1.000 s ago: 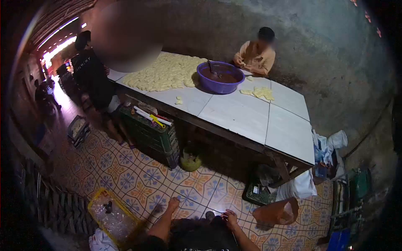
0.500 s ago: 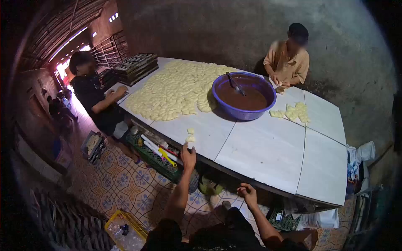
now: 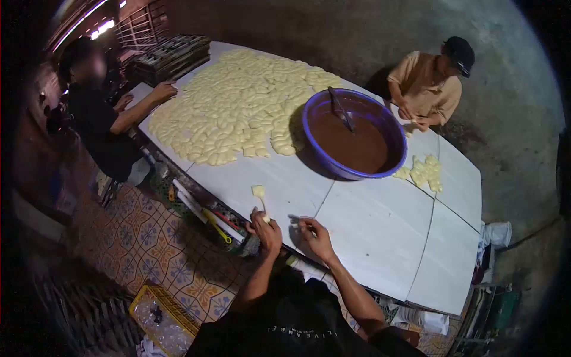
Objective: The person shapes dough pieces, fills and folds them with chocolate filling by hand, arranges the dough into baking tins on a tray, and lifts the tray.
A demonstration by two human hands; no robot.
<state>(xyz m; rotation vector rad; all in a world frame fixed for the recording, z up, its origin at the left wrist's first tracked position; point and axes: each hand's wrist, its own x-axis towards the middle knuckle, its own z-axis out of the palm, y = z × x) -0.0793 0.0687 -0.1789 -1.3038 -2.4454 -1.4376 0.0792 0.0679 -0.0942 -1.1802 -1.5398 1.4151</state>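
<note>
My left hand [image 3: 266, 233] is at the near edge of the white tiled table [image 3: 369, 238], its fingers closed on a small pale dough piece [image 3: 266, 219]. Just beyond it lies another dough piece [image 3: 258, 191]. My right hand [image 3: 317, 239] is over the table edge to the right, fingers curled with the thumb and fingertips close together; what is between them, if anything, is too small to tell. Many pale dough pieces [image 3: 232, 107] cover the far left part of the table. Beside them stands a purple basin [image 3: 314, 149] of brown filling with a utensil [image 3: 341, 110] in it.
A person in black [image 3: 98, 125] stands at the left, hands at the table edge near stacked trays [image 3: 172, 56]. Another person [image 3: 425, 89] handles something small behind the basin, near a dough cluster [image 3: 426, 172]. A yellow crate [image 3: 140, 297] is on the floor.
The view has come closer to the table. My left hand has reached the dough at the edge and closed on a piece. My right hand has risen from below onto the table edge.
</note>
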